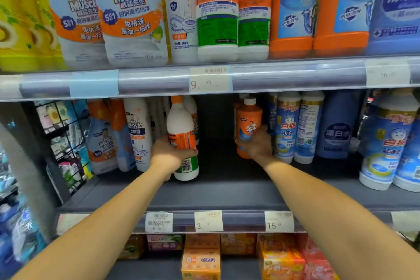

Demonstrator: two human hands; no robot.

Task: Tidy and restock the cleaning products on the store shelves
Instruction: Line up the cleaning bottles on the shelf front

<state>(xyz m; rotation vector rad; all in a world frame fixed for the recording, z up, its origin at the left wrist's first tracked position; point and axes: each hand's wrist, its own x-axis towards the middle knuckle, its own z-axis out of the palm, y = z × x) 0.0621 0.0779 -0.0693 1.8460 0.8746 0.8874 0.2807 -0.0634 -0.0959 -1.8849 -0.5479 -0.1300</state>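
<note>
Left hand [172,154] is wrapped tight round the lower body of the white bottle [183,141], which tilts slightly with its base at the middle shelf [227,195] surface; right hand [256,145] is closed round the orange bottle [248,125] from the front, upright. Between my hands there's a bare gap, matching stock just outside each: white ones left of the left hand, blue-labelled bottles [287,127] touching the right. I'd guess both grips sit low so I can slide the bottles forward into the gap to face the row.

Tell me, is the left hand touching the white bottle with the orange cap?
Touching. The head view shows the left hand wrapped around the white bottle with the orange cap.
</note>
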